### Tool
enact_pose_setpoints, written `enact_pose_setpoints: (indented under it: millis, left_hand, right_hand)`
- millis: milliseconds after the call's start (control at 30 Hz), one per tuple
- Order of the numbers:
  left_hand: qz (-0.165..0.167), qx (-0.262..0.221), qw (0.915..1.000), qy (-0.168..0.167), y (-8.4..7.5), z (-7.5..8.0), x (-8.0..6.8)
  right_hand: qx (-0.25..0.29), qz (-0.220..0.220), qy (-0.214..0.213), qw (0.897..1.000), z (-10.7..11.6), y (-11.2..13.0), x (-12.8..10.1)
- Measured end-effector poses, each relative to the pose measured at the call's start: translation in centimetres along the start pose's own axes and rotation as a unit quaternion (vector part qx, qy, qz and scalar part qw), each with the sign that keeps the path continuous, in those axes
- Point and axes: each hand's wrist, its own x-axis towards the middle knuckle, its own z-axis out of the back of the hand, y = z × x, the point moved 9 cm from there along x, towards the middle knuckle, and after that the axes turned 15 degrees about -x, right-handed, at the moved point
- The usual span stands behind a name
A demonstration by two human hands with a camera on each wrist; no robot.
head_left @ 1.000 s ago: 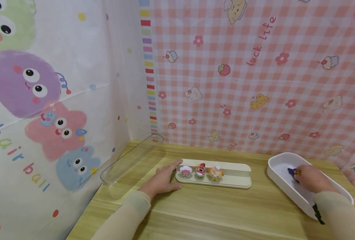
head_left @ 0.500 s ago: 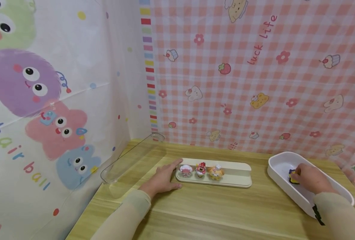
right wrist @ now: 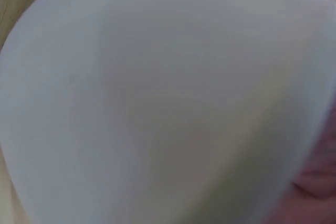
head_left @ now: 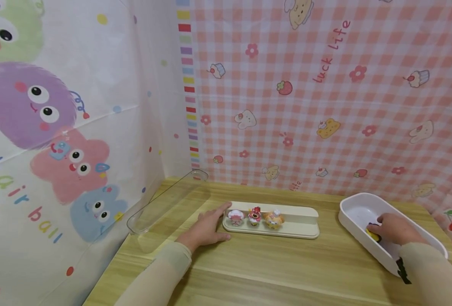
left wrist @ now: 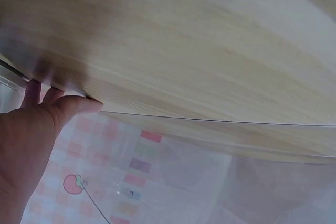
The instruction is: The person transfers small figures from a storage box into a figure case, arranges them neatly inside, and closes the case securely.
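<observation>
In the white bin at the table's right edge, I have my right hand curled round a small yellow-and-purple charm, which sits low inside the bin, not lifted out. My left hand lies flat with fingers straight against the left end of the cream tray. Three charms already stand in its left half; the right half looks unfilled, so I judge the job about halfway.

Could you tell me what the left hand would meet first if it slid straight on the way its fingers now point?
Probably the cream tray: the left hand lies flat on the table with its fingertips at the tray's left end. Past that edge stands the pink-hatted figurine, though depth is hard to judge.
</observation>
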Motion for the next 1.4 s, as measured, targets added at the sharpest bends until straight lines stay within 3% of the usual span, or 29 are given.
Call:
enact_pose_setpoints:
  millis: [300, 533, 767, 1033, 1400]
  left_hand:
    - [-0.002, -0.002, 1.0000, -0.003, 0.1, 0.0, 0.0]
    - [-0.002, 0.001, 1.0000, -0.004, 0.2, -0.1, 0.2]
    - [-0.002, 0.000, 1.0000, -0.001, 0.3, -0.1, 0.2]
    - [0.004, -0.001, 1.0000, -0.002, 0.5, -0.2, 0.1]
    - [-0.001, -0.003, 1.0000, -0.004, 0.2, -0.2, 0.0]
  right_hand:
    - [0.057, -0.007, -0.002, 0.998, 0.0, 0.0, -0.3]
    - [0.103, -0.029, -0.051, 0.993, 1.1, -0.5, -0.1]
    - [0.101, -0.030, -0.101, 0.989, 2.0, -1.0, -0.8]
    - [0.111, -0.027, -0.066, 0.991, 1.6, -1.8, -1.4]
    - [0.099, -0.053, -0.081, 0.990, 1.5, -2.8, -2.5]
